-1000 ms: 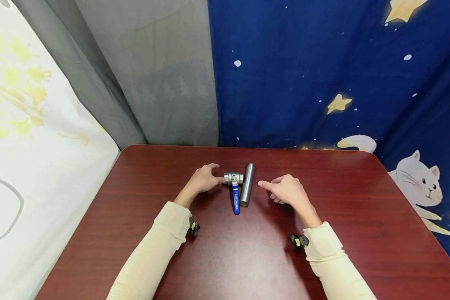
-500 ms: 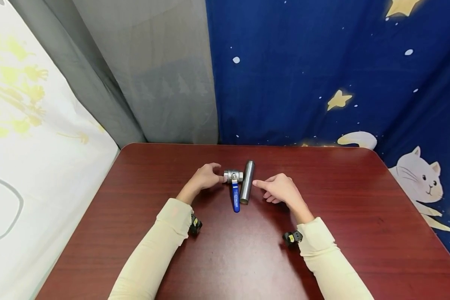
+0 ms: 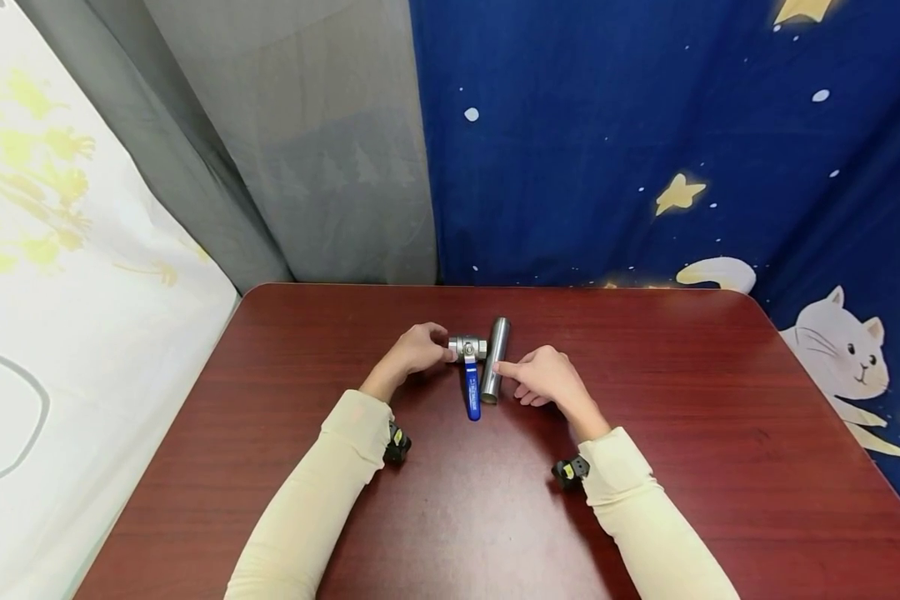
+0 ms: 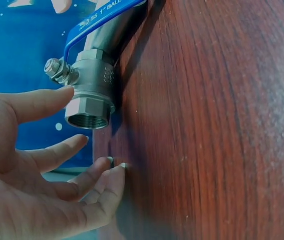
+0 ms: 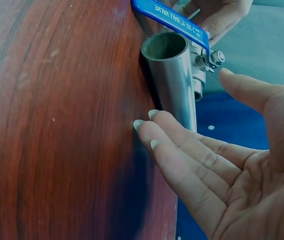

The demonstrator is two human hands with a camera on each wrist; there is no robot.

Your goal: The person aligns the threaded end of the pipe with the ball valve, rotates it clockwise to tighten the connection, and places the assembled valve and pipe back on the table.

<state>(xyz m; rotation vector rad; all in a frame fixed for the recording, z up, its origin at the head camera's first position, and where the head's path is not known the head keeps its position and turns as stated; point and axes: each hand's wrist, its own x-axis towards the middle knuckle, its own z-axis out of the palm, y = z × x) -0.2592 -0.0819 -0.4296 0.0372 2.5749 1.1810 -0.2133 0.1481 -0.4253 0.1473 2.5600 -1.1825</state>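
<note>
A steel ball valve (image 3: 461, 347) with a blue lever handle (image 3: 472, 392) lies on the table; lettering on the lever includes "1" and "BALL". Close along its right side lies a plain steel pipe (image 3: 499, 337), whose hollow end (image 5: 166, 47) faces the right wrist camera. My left hand (image 3: 414, 348) is at the valve's left end, thumb at the hexagonal threaded end (image 4: 87, 111) and fingers spread loosely. Over the pipe's right side reaches my right hand (image 3: 551, 377), thumb extended and fingers nearly straight. Whether either thumb touches metal, I cannot tell.
The dark red wooden table (image 3: 435, 517) has rounded far corners. Behind it hang a grey curtain (image 3: 330, 167) and a blue curtain with stars (image 3: 570, 150); a white patterned cloth (image 3: 60, 333) hangs on the left. A small black camera sits on each wrist.
My right hand has moved left, bringing its thumb from beside the pipe to over it. My left hand has edged right towards the valve, its fingers drawing slightly in. Valve and pipe keep their places.
</note>
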